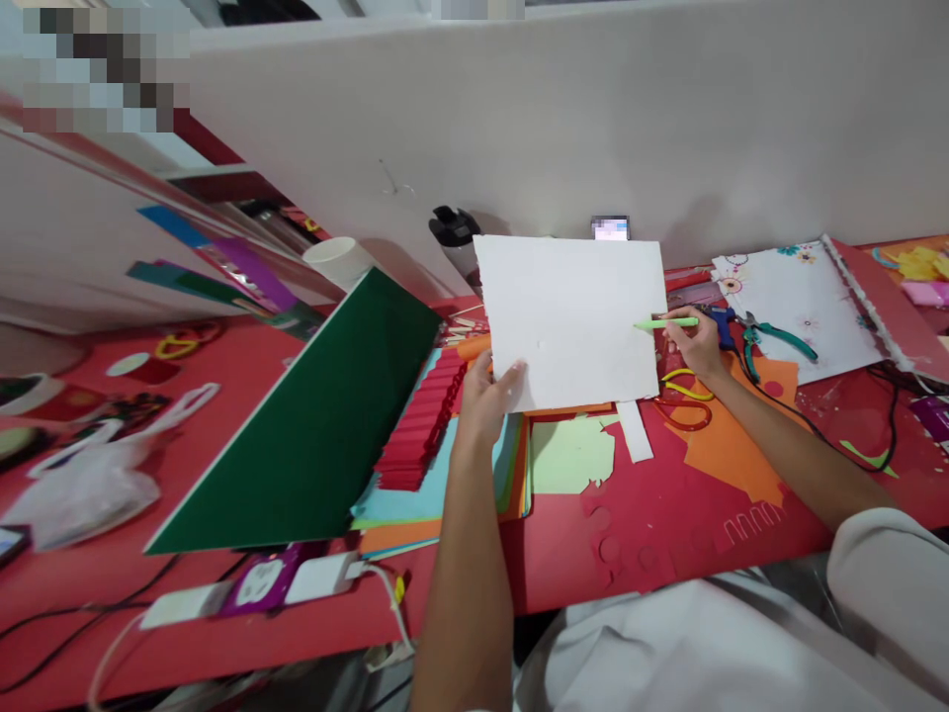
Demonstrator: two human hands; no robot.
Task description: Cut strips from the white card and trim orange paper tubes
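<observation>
A blank white board is held up above the table, its lower left edge pinched between the thumb and fingers of my left hand. My right hand grips a light green pen, whose tip points left over the board's right side; whether it touches the surface I cannot tell. Under and beside the board lie scissors with yellow and red handles, a stack of coloured paper and a cut pale green sheet. Folded red paper rests on the stack, left of my left hand.
A large green board leans at the left. Below it sits a purple power strip with white plugs and cables. Pliers, a blue glue gun and orange paper lie to the right. A bottle stands behind, by the partition wall.
</observation>
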